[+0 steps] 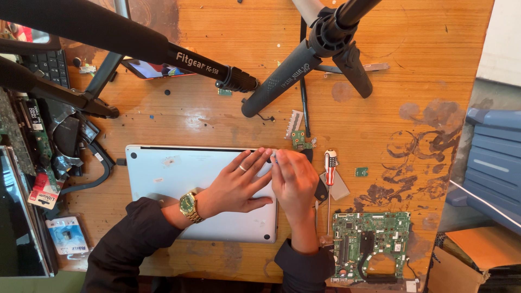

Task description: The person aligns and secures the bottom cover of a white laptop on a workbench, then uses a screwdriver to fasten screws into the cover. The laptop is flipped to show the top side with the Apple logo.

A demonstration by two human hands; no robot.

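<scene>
A silver laptop (179, 184) lies shut, underside up, on the wooden table (412, 81). My left hand (233, 187), wearing a gold watch and a ring, rests flat on the laptop's right part, with its fingers stretched toward the far right corner. My right hand (294, 182) is at that same corner. Its fingertips pinch a small pale object (273, 157) that is too small to identify. The fingertips of both hands nearly touch there.
Black tripod legs (282, 81) cross the far half of the table. A red-and-white screwdriver (330, 163), a green motherboard (374, 244) and small circuit boards (301, 142) lie to the right. A phone (154, 69), a keyboard (51, 64) and dismantled parts (49, 146) are at left, blue crates (494, 157) at right.
</scene>
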